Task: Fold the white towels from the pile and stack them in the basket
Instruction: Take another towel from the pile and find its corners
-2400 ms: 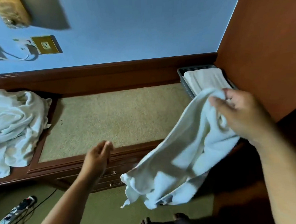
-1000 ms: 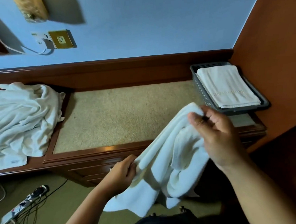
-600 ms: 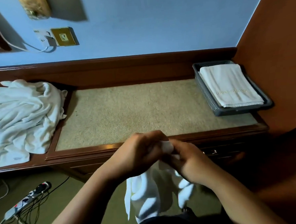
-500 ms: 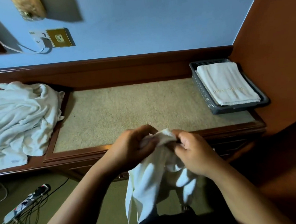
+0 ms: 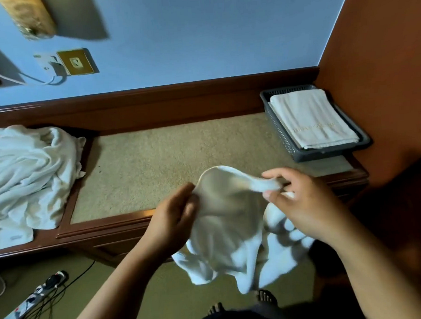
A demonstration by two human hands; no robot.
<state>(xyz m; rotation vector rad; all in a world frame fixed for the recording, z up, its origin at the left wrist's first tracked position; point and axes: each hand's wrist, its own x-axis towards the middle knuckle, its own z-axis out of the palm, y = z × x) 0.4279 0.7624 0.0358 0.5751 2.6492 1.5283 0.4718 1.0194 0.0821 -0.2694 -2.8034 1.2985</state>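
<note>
Progress: one folded white towel (image 5: 310,120) lies in the grey mesh plastic basket (image 5: 278,129) at 2 o'clock. At 9 o'clock on the carpet-topped wooden bench (image 5: 168,156), the crumpled pile of white towels (image 5: 27,173) waits; most work likely remains. At 6 o'clock the limp white terry towel (image 5: 222,222) hangs unfolded, with left hand (image 5: 173,217) and right hand (image 5: 302,203) fingers pinching its top edge.

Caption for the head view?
Head view: left hand and right hand hold a white towel open; pile left, folded towel in basket right.

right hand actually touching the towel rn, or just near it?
Touching. The head view shows the right hand pinching a bunched corner of the towel between thumb and fingers, with the rest of the cloth hanging below.
</note>
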